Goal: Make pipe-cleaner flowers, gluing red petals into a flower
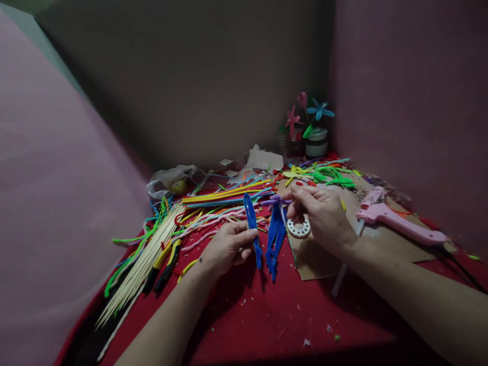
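Observation:
Between its thumb and fingers, my left hand (231, 244) pinches a blue pipe-cleaner loop (249, 211), held upright with twisted ends pointing down. My right hand (318, 213) is closed, its fingertips at a small purple pipe-cleaner flower (275, 201) with a pale stem. Just under the flower, more blue pipe-cleaner loops (275, 236) lie on the red cloth, near the cardboard. A white ring with holes (298, 227) rests beside my right fingers.
Wooden sticks (143, 269) and yellow-black pliers (168, 264) lie at left, below bundled pipe cleaners (224, 194). A pink glue gun (400, 218) rests on cardboard (316, 259) at right. Behind stand craft flowers in a white pot (316, 142). Red cloth (282, 325) covers the table.

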A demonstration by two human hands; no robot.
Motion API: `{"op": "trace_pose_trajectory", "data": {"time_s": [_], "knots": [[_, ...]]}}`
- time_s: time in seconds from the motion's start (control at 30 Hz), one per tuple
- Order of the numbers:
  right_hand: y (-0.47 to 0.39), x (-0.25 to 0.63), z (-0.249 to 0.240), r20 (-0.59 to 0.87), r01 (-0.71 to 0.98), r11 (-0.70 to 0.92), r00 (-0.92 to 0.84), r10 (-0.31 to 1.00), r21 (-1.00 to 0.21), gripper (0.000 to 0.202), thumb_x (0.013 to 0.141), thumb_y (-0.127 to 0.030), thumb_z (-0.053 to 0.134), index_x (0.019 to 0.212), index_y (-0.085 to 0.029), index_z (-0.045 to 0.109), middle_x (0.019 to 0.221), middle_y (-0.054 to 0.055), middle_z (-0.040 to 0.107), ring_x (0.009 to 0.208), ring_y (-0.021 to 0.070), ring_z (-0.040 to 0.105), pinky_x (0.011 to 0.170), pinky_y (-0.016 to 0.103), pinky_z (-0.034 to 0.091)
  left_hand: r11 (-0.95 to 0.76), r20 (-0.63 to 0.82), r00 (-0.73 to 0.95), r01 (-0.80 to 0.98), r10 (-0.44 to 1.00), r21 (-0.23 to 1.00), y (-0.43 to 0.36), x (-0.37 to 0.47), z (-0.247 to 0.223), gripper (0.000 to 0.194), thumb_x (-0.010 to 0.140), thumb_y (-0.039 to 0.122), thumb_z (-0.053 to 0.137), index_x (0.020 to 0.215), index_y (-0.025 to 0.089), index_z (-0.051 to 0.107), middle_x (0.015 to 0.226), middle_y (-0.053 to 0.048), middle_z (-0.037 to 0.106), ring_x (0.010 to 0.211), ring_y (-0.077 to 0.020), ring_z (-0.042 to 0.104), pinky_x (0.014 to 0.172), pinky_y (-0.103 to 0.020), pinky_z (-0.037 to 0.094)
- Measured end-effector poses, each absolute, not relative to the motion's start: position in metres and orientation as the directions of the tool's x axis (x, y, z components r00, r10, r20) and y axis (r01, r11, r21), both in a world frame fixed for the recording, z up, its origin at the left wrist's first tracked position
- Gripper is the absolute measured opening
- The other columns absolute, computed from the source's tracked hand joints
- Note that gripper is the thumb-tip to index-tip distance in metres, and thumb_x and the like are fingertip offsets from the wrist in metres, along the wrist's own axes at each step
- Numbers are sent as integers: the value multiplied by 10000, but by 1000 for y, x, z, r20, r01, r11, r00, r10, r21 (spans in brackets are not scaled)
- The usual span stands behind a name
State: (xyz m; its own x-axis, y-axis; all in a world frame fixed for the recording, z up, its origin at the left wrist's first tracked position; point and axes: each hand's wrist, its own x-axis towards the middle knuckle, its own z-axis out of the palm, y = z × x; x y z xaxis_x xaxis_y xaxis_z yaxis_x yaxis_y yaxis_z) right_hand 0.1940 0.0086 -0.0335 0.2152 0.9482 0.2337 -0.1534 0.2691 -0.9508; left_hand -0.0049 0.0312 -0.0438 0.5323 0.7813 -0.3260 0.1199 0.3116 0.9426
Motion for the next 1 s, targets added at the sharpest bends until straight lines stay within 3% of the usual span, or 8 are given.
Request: {"op": "trace_pose_trajectory", "data": {"time_s": [0.2, 0.27, 0.33, 0.43, 0.53, 0.6, 0.77, 1.0], "knots": [[21, 205, -39, 266, -84, 296, 259, 929, -951, 312, 806, -396, 498, 721, -127, 632, 453, -13, 542, 389, 81, 449, 406, 206, 332, 256, -371, 485, 288, 792, 923, 33, 1, -51, 242, 726, 354, 602, 689, 139, 499, 446, 60, 432, 321, -20, 301, 321, -146, 141], [22, 204, -39, 234, -10, 242, 214, 948, -970, 306, 803, -383, 482, 686, -136, 620, 459, -10, 539, 391, 87, 443, 413, 217, 332, 167, -301, 395, 339, 868, 926, 35, 0, -54, 233, 706, 340, 616, 776, 139, 519, 517, 46, 495, 351, -35, 372, 331, -146, 209], [22, 203, -39, 213, 177, 185, 152, 965, -967, 293, 790, -332, 480, 594, -148, 595, 453, -2, 533, 401, 94, 441, 429, 232, 326, 16, -138, 303, 373, 943, 928, 36, 0, -57, 275, 696, 328, 623, 877, 144, 527, 636, 20, 562, 445, -66, 482, 389, -161, 316], [24, 202, -40, 210, 608, 135, 53, 976, -782, 277, 753, -246, 493, 501, -161, 572, 486, 29, 557, 469, 127, 481, 482, 261, 316, -137, 19, 280, 408, 960, 903, 35, 0, -59, 246, 723, 335, 589, 878, 148, 547, 716, -4, 591, 568, -109, 556, 506, -205, 409], [28, 202, -46, 178, 836, 80, 22, 984, -543, 202, 731, -219, 503, 592, -166, 640, 616, 78, 629, 591, 182, 551, 535, 285, 322, -168, 6, 325, 472, 946, 865, 30, 2, -58, 189, 745, 328, 552, 794, 148, 582, 673, -3, 590, 565, -120, 540, 544, -225, 416], [32, 200, -52, 153, 869, 69, 8, 988, -490, 180, 719, -249, 525, 633, -164, 659, 696, 107, 653, 681, 220, 580, 571, 297, 343, -203, 6, 349, 530, 937, 823, 26, 5, -56, 168, 748, 313, 542, 757, 156, 600, 644, 1, 589, 572, -123, 526, 556, -225, 408], [37, 196, -61, 158, 859, 49, 37, 987, -509, 150, 661, -268, 567, 585, -163, 643, 731, 133, 652, 804, 272, 571, 656, 325, 368, -333, 77, 413, 595, 907, 731, 22, 9, -55, 145, 754, 272, 520, 744, 174, 626, 687, -5, 617, 641, -138, 542, 621, -230, 401], [39, 203, -58, 155, 758, 1, 132, 979, -652, 136, 643, -242, 519, 566, -167, 602, 604, 67, 605, 631, 199, 545, 561, 282, 347, -359, 131, 374, 645, 918, 675, 27, 6, -61, 144, 758, 259, 515, 730, 175, 629, 707, -21, 625, 682, -153, 541, 661, -247, 392]]}}
